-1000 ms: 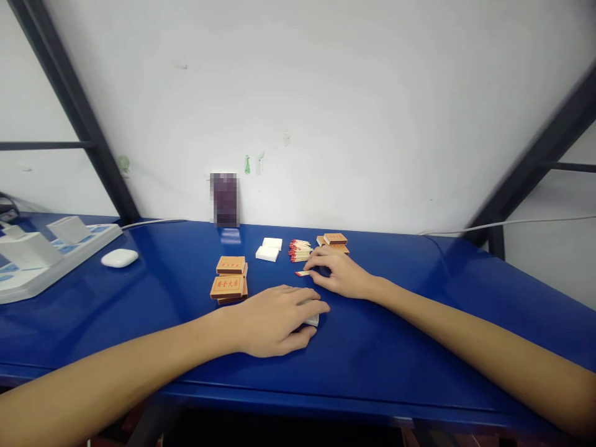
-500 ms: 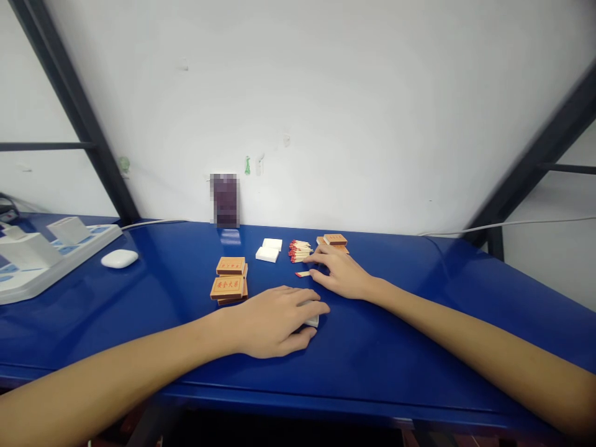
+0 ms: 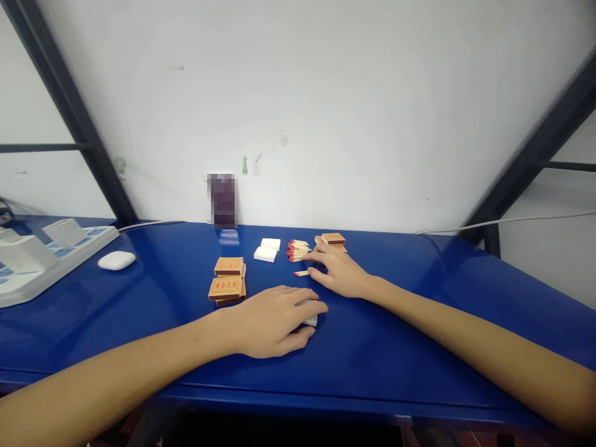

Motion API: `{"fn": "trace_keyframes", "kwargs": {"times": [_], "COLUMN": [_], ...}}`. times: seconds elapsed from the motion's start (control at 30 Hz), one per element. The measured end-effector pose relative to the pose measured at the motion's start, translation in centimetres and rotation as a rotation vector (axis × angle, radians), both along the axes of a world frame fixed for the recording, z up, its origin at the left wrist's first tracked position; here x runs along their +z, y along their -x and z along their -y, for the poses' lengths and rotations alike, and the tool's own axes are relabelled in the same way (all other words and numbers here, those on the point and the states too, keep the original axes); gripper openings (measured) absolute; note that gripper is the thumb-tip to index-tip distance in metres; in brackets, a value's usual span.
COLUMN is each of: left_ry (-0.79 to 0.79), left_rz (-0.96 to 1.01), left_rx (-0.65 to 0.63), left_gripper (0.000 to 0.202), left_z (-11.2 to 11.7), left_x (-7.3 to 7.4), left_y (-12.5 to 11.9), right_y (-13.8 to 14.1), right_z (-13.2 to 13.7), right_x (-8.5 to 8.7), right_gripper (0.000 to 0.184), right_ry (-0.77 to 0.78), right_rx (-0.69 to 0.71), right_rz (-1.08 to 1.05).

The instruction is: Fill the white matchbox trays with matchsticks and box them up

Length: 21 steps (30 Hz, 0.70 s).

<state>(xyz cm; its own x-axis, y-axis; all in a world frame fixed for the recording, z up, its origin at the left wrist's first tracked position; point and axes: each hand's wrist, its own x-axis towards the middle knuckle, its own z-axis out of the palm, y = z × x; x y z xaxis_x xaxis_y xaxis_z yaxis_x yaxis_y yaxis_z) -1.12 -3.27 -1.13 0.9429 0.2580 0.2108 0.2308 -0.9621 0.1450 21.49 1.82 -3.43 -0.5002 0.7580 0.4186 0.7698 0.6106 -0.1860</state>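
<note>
My left hand (image 3: 274,323) is closed around a small white matchbox tray (image 3: 310,320) on the table, its fingers and thumb hiding most of it. Farther back, my right hand (image 3: 339,270) rests with thumb and index finger apart. The thumb tip touches the plain ends of a few red-headed matches (image 3: 301,274) lying apart from the others. Its index fingertip reaches the near right edge of a pile of matches (image 3: 298,249). Left of that pile lie two white trays (image 3: 266,253). Orange matchboxes (image 3: 226,287) are stacked beyond my left wrist.
More orange matchboxes (image 3: 333,238) sit behind my right hand. On the left are a white rounded case (image 3: 117,261) and a white power strip (image 3: 100,239) with plugs. A blurred dark object (image 3: 223,202) leans on the wall at the back of the blue table (image 3: 395,354).
The whole view has shifted slightly, so everything appears a little farther left. Both hands keep nearly the same pose, and the matches and boxes stay in place.
</note>
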Motion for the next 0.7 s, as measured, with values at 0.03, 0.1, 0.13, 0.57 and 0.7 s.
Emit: {"fn": "trace_keyframes", "kwargs": {"times": [0.03,0.1,0.13,0.57,0.7], "left_ry": [-0.002,-0.006,-0.007,-0.019,-0.029], "left_rz": [0.001,0.004,0.004,-0.022,-0.02], "left_rx": [0.002,0.003,0.004,0.003,0.003], "left_gripper": [0.036,0.036,0.035,0.035,0.034], "left_z": [0.0,0.0,0.0,-0.02,-0.03], "left_x": [-0.03,-0.11,-0.15,-0.06,-0.14], "left_y": [0.0,0.0,0.0,-0.05,-0.06], "right_y": [0.0,0.0,-0.01,0.0,-0.05], "right_z": [0.0,0.01,0.01,0.1,0.03], "right_x": [0.01,0.04,0.05,0.35,0.24], "right_gripper": [0.028,0.027,0.027,0.024,0.025], "right_ry": [-0.002,-0.001,0.005,0.048,0.043], "right_rx": [0.002,0.007,0.008,0.024,0.022], "right_rz": [0.0,0.002,0.003,-0.018,-0.015]}}
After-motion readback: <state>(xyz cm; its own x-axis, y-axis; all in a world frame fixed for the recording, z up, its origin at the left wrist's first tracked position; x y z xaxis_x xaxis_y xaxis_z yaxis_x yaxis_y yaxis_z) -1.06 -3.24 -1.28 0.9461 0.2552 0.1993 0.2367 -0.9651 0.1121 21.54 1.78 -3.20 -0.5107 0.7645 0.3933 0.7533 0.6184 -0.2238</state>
